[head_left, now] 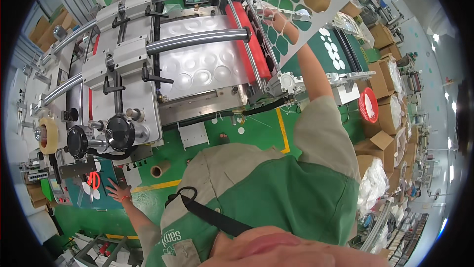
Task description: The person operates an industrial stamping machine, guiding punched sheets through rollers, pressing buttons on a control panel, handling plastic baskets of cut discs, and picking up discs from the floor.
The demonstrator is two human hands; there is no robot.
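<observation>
My left hand (119, 191) is at the lower left with its fingers spread and nothing in it, beside scissors with red handles (94, 180) on a teal worktop (106, 200). My right arm reaches up to the far side of the machine. Behind a white sheet punched with round holes (308, 12), my right hand (280, 22) shows only in part through the openings; whether its fingers grip the sheet is hidden. Near that arm, white discs (332, 49) lie on a green conveyor belt (312, 62). A red roller (249, 44) runs just left of the sheet.
The machine carries a shiny plate with round shapes (197, 62), steel guide bars (197, 41) and black knobs (120, 132). A tape roll (48, 136) hangs at its left. To the right stand a red basket (368, 105) and cardboard boxes (380, 77). A cardboard tube (160, 168) lies on the floor.
</observation>
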